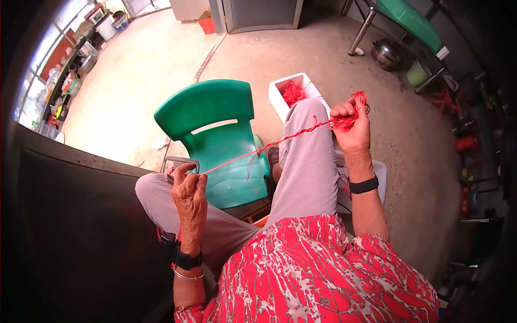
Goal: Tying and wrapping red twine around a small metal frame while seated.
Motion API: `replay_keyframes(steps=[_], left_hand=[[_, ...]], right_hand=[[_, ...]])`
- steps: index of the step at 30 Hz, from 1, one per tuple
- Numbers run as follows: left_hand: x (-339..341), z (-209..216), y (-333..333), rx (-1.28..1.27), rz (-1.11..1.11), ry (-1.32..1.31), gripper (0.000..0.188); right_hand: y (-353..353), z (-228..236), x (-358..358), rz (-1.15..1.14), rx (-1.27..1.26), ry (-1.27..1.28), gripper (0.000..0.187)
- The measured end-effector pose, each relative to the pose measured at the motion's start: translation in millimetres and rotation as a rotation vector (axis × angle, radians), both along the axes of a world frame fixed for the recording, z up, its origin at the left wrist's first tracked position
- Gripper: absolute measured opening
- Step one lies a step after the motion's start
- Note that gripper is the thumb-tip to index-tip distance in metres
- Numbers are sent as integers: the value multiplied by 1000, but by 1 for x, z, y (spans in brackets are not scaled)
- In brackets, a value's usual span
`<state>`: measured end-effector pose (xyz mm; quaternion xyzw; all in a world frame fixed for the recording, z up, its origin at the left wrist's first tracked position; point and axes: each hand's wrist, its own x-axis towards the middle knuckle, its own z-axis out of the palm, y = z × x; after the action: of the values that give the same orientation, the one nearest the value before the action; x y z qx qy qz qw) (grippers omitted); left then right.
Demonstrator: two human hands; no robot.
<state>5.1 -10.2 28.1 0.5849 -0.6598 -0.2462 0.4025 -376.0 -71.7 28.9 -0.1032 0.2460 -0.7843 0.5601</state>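
Observation:
A red cord [264, 147] runs in a slanting line between my two hands, partly twisted near the right one. My left hand [189, 196] is closed in a pinch on its lower end, above my left knee. Just behind those fingertips is a grey loop-shaped piece [189, 161]; I cannot tell whether the hand touches it. Raised over my right knee, my right hand [354, 132] is wrapped round a loose bundle of the same red cord [343, 123], and some loops stick out above the fingers.
A green plastic chair [215, 107] faces me. Past my right knee stands a white box [276, 102] with red cord [293, 92] inside. Another white container [381, 180] sits beneath my right forearm. A dark panel [81, 226] borders my left side. A metal pot [387, 54] rests farther right.

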Motion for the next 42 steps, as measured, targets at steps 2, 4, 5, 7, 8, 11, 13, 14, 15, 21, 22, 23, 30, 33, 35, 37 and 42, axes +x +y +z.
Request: replay_keyframes(steps=[2, 4, 5, 7, 8, 11, 13, 14, 15, 21, 22, 23, 30, 33, 35, 37, 42], left_hand=[[1, -3, -1, -11, 15, -2, 16], [-1, -2, 0, -19, 4, -1, 16], [-1, -1, 0, -23, -5, -2, 15], [1, -2, 1, -10, 13, -7, 15], [2, -2, 1, 4, 36, -13, 15], [-2, -2, -5, -112, 24, -111, 8], [-12, 3, -4, -284, 3, -258, 10], [-22, 13, -2, -286, -7, -251, 10], [-32, 22, -2, -296, -61, -313, 14], [-81, 17, -4, -310, -264, -184, 30], [-86, 18, -6, -331, -275, -154, 30], [-91, 20, -9, -378, -316, -181, 26], [-84, 31, -12, -398, -410, -199, 22], [-75, 44, -10, -442, -453, -248, 22], [-72, 59, -7, -381, -476, -225, 23], [-66, 74, -5, -351, -487, -264, 23], [-61, 103, -4, -304, -481, -378, 14]], right_hand=[[-3, -5, -11, 2, -47, -113, 20], [-5, -9, -27, 81, -146, -130, 19], [-4, 2, -27, 46, -108, -84, 19], [-2, 4, -33, 82, -111, -14, 18], [1, 9, -32, 78, -115, -9, 18], [21, 27, -30, 179, -201, -29, 20], [28, 41, -27, 165, -184, 14, 21], [32, 46, -26, 150, -162, 54, 22], [36, 50, -24, 144, -146, 88, 25], [45, 62, -16, 234, -230, 52, 30], [46, 63, -14, 240, -230, 44, 30], [47, 62, -17, 248, -241, 43, 30], [44, 51, -10, 247, -224, -23, 31], [44, 48, -10, 260, -210, -28, 31], [42, 46, -6, 293, -215, -42, 31], [41, 43, -1, 309, -215, -54, 31], [38, 39, 4, 340, -226, -40, 32]])
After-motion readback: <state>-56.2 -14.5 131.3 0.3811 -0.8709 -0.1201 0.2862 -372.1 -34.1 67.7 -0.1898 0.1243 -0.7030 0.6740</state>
